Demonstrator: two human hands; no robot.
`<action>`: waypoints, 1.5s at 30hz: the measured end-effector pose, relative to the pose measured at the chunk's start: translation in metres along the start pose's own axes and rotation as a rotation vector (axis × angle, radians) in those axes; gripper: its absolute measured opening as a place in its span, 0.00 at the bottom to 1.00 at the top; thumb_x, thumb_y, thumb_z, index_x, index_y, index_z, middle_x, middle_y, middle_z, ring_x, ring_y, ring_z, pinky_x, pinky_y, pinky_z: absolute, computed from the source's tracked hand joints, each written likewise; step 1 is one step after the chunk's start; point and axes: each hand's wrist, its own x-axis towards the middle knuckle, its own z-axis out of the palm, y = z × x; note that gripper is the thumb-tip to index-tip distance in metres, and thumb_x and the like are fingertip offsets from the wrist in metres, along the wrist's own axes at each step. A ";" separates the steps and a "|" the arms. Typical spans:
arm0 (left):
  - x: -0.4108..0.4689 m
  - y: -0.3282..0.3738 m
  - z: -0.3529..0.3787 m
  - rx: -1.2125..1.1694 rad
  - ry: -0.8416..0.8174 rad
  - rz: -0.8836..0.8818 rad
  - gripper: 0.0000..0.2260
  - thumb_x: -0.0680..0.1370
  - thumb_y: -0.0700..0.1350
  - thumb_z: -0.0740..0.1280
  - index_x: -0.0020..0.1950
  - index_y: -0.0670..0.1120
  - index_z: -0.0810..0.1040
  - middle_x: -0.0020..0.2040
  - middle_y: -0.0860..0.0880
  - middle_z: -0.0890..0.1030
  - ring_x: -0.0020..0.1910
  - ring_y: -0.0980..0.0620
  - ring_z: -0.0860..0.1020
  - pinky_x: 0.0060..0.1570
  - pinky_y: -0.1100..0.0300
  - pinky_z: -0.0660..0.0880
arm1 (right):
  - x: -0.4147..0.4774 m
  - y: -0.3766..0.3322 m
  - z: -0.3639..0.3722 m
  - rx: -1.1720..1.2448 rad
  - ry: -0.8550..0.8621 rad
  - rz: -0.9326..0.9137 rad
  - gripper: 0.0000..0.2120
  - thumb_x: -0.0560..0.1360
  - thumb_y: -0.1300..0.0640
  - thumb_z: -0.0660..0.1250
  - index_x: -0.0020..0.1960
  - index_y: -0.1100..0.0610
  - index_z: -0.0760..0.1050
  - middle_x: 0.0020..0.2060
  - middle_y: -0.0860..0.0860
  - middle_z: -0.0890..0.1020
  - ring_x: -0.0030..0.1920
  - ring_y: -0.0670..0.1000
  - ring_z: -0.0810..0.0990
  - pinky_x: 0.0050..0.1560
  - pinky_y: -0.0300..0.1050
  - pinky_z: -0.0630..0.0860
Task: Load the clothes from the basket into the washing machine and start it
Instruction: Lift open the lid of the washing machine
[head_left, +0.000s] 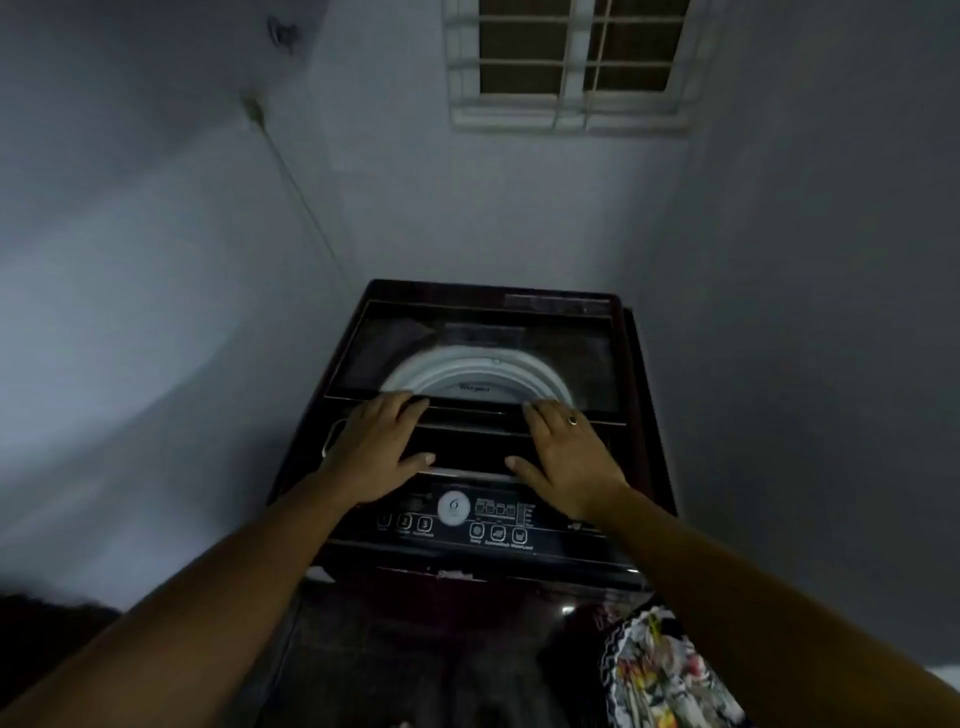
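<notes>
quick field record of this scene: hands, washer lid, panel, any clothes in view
left hand: flat on lid, front left
right hand: flat on lid, front right, ring on one finger
lid: looks shut
drum rim: white, seen through lid glass
panel: nearer than the hands, untouched
cloth: patterned, lower right, outside washer
window: barred, high on wall

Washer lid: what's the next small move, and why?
Probably lift the lid by its front edge. It lies down over the drum; the left hand and right hand rest flat on its front panel, thumbs at the edge, and patterned fabric at lower right is outside the machine.
</notes>
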 end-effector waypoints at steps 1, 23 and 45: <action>-0.003 -0.004 0.004 -0.005 -0.064 -0.016 0.40 0.75 0.70 0.54 0.80 0.47 0.62 0.77 0.43 0.65 0.75 0.42 0.66 0.72 0.44 0.66 | 0.000 -0.004 0.006 0.011 -0.019 -0.001 0.40 0.81 0.33 0.46 0.81 0.60 0.53 0.78 0.59 0.62 0.79 0.58 0.59 0.79 0.58 0.55; 0.054 -0.073 -0.076 -0.158 -0.293 0.210 0.45 0.64 0.79 0.64 0.76 0.57 0.65 0.72 0.54 0.71 0.70 0.53 0.70 0.70 0.52 0.64 | 0.008 -0.023 -0.052 -0.187 0.268 0.002 0.30 0.83 0.35 0.51 0.71 0.54 0.73 0.67 0.53 0.77 0.63 0.56 0.78 0.63 0.52 0.75; 0.191 -0.050 -0.175 0.113 0.517 0.153 0.38 0.79 0.64 0.60 0.82 0.44 0.56 0.83 0.44 0.49 0.82 0.42 0.47 0.76 0.35 0.54 | 0.212 0.045 -0.229 -0.240 0.748 0.189 0.19 0.82 0.43 0.60 0.63 0.54 0.77 0.58 0.56 0.81 0.58 0.60 0.78 0.61 0.57 0.72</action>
